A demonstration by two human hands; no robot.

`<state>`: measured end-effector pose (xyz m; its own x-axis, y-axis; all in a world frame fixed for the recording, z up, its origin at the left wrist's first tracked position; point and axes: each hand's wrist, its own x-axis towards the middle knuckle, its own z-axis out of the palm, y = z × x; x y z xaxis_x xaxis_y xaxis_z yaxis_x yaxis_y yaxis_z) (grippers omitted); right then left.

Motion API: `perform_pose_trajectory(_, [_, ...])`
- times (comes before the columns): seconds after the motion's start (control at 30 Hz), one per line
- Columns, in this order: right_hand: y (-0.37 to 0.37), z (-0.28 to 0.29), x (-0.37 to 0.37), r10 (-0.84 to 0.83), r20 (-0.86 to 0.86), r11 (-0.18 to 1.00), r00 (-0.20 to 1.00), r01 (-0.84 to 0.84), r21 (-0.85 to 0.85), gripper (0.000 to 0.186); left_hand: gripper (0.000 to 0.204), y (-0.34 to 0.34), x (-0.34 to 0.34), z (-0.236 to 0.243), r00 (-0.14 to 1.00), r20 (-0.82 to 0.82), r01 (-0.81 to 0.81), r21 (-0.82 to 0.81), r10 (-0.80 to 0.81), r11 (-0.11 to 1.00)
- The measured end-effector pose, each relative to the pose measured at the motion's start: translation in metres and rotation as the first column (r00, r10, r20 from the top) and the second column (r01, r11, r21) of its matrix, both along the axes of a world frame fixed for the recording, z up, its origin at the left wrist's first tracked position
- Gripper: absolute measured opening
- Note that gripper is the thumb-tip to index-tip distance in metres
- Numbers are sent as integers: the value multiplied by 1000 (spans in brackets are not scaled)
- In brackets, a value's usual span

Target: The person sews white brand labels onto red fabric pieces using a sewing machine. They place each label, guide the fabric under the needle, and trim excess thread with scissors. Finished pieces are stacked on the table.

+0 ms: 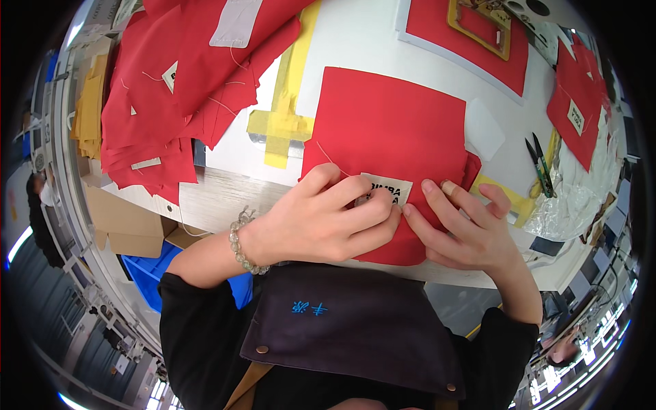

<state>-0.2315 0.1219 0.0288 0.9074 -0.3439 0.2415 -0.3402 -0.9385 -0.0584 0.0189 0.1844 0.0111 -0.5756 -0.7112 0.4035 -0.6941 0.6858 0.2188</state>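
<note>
A flat red fabric piece (389, 116) lies on the table in front of me, with a small printed white label (391, 186) on its near half. My left hand (328, 217) is closed over the label's left and lower part, thumb and index finger pinched together at its near right corner. From the right, my right hand (468, 225) bends its fingers onto the cloth, fingertips at the label's right edge, gripping there. Whatever lies under the fingertips is hidden. A loose thread (328, 154) curls on the fabric above my left fingers.
Several labelled red fabric pieces (157, 102) are heaped at the far left; others (577, 113) lie far right. Dark thread snips (540, 164) rest right of my work. Yellow tape (283, 123) marks the white tabletop. A framed metal part (482, 27) sits at the back. A blue bin (147, 277) stands below left.
</note>
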Motion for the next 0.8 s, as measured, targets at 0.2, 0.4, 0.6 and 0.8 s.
perform_pose_trajectory(0.2, [-5,-5,0,34,30,999,999,-33,-38,24,31,-2,0,1,1000,2,16,24,-16,1000])
perform_pose_trajectory(0.4, [-7,-6,-1,55,30,995,998,-52,-89,25,31,-2,0,0,1000,-8,19,38,-19,999])
perform_pose_trajectory(0.6, [-8,-10,-5,45,42,996,998,-41,-75,25,31,0,2,-4,1000,-30,4,10,-3,1000])
perform_pose_trajectory(0.8, [-8,-10,-10,49,36,997,998,-47,-66,25,33,6,2,-11,998,-52,-31,-53,28,998])
